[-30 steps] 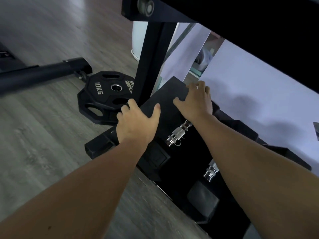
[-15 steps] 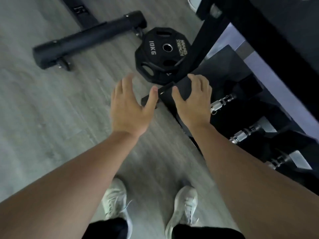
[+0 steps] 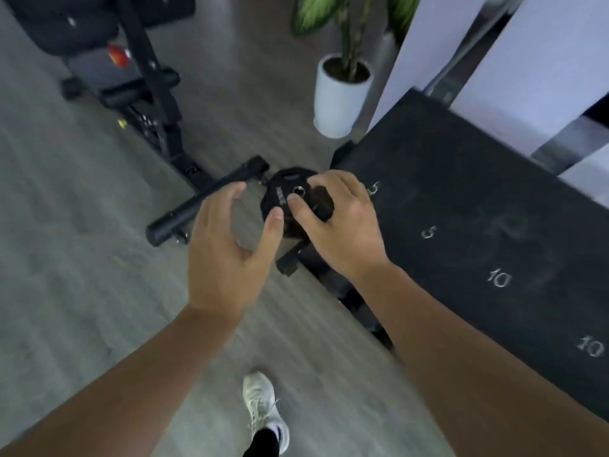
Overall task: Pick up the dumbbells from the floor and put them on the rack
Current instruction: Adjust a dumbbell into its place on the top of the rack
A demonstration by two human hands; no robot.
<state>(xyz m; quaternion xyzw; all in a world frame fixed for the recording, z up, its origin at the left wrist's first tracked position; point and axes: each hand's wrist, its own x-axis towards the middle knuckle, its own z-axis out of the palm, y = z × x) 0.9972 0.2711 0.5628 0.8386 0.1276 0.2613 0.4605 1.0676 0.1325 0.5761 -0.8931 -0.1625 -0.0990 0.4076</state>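
Nearest, a white sneaker point(image 3: 263, 407) stands on the grey wood-grain floor point(image 3: 82, 258), which looks smooth and matte. Above it both bare forearms reach forward: the left hand point(image 3: 227, 255) hangs with fingers point(image 3: 275, 222) loosely spread and curled, holding nothing, and the right hand point(image 3: 342, 225) is likewise half open and empty, its fingertips over the view of a black weight plate point(image 3: 280, 196) on the floor beyond but not visibly touching it. To the right runs the rack point(image 3: 478, 209), its top a flat, dark, slightly dusty slab with pale numerals, 5 and 10, marked along the edge. No dumbbell shows on the floor in this view; whether any sit on the shelves under the rack's top cannot be told. Judging by those markings, the dumbbells are dense and rigid, nothing fragile, best taken by wrapping the fingers fully round the middle of the handle so the ends balance. Farther off lie a black tubular frame foot point(image 3: 204, 206), a bench frame point(image 3: 148, 94), and a white cylindrical pot with a green plant point(image 3: 341, 90).
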